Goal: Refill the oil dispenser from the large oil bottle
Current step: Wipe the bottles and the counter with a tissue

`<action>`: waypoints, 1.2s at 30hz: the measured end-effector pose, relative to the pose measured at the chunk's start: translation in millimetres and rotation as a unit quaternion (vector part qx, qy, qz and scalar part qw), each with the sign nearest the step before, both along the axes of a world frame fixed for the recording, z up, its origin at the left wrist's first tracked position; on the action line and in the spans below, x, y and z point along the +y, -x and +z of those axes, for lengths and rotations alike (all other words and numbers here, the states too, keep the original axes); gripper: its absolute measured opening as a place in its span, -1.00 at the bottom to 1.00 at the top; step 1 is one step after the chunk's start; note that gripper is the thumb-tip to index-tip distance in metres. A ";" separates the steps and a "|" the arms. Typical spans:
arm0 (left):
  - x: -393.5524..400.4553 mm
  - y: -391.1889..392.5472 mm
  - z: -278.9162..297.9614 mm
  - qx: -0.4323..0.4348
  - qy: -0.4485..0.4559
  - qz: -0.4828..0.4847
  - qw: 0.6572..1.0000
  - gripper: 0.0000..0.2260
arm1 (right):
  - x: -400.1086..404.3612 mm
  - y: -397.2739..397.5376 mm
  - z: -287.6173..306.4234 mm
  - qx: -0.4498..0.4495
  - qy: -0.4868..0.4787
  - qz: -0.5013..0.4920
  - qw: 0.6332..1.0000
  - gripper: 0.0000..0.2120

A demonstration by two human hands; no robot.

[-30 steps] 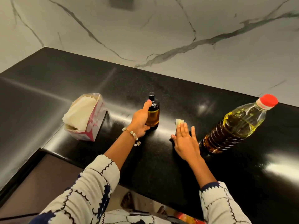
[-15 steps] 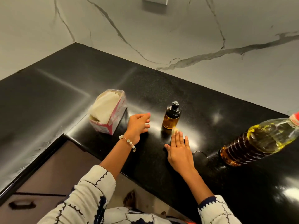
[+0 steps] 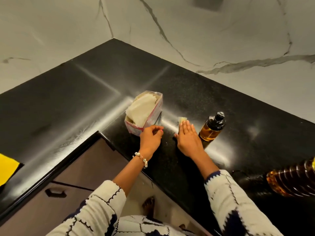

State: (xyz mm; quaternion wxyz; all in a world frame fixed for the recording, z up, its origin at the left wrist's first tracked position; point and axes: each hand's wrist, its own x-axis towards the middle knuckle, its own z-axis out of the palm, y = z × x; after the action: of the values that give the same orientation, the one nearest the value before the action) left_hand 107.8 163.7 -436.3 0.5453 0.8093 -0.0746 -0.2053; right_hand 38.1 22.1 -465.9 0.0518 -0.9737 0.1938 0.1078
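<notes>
On the glossy black stone bench [image 3: 187, 92] stand one small amber glass oil dispenser [image 3: 211, 127] with a black cap, just right of my right hand [image 3: 188, 138], one large clear plastic oil bottle [image 3: 293, 180] at the right edge, and one pink tissue box [image 3: 144, 113]. My right fingers [image 3: 186, 127] lie flat, pressing one folded tissue [image 3: 182, 119]. My left hand [image 3: 150, 137] hovers loosely curled, holding nothing.

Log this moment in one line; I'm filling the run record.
right hand flat on tissue | left hand empty | oil dispenser capped, upright

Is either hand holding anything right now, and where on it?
Nothing is gripped. The right hand lies flat, fingers pressing a folded tissue onto the countertop. The left hand hangs loosely curled, holding nothing.
</notes>
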 end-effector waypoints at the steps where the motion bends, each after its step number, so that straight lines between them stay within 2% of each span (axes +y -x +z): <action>1: 0.0 -0.7 -1.1 -0.012 -0.010 0.002 1.000 -0.85 | 4.3 -12.9 1.4 0.000 -0.009 -0.007 1.000 -0.40; 4: -0.7 -2.1 -2.9 -0.045 -0.028 0.022 0.998 -0.83 | 21.4 -26.2 -5.4 -0.004 -0.042 0.030 0.999 -0.41; 8: -1.4 -4.9 -3.1 -0.039 -0.016 0.028 0.999 -0.78 | 44.0 22.8 -13.0 -0.051 -0.042 0.127 0.990 -0.31; 10: -3.2 -4.4 -4.0 -0.038 -0.018 0.019 0.999 -0.76 | 36.4 43.4 -11.7 -0.049 -0.023 0.112 0.992 -0.28; 12: -5.3 -3.2 -2.8 -0.036 -0.013 0.015 0.999 -0.75 | 19.9 44.6 -8.4 -0.031 -0.010 0.057 0.998 -0.35; 15: -8.5 -1.0 -2.3 -0.029 0.000 0.014 0.999 -0.74 | -4.0 17.4 -2.4 -0.022 -0.003 -0.021 1.000 -0.44; 18: -11.0 3.2 0.3 -0.033 -0.001 0.003 0.999 -0.73 | -1.6 -5.4 -1.8 -0.023 -0.031 -0.031 0.999 -0.42; 23: -18.7 10.9 -0.3 -0.060 0.020 0.004 0.998 -0.77 | 41.9 31.0 -12.5 -0.032 -0.072 0.083 0.993 -0.40; 27: -29.6 24.5 -0.7 -0.053 0.042 -0.013 0.998 -0.78 | 21.5 94.4 -13.1 -0.042 -0.059 0.116 0.991 -0.22; 29: -35.4 34.6 -0.2 -0.037 0.050 -0.025 0.998 -0.80 | -1.2 124.2 -11.1 -0.060 -0.030 0.092 0.994 -0.16; 33: -46.5 54.2 2.3 0.028 0.075 -0.030 0.996 -0.82 | -39.4 171.3 -8.4 -0.062 0.003 -0.039 0.997 -0.31; 36: -55.4 67.2 5.7 0.047 0.091 -0.040 0.994 -0.81 | -34.4 162.6 -9.7 -0.059 0.017 -0.169 0.984 -0.41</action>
State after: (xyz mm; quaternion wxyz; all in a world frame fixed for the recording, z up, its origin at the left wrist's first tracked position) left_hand 40.6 108.3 -430.6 0.6106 0.7423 -0.0992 -0.2574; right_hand -124.5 -12.3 -475.6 0.0635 -0.9324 0.3540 0.0370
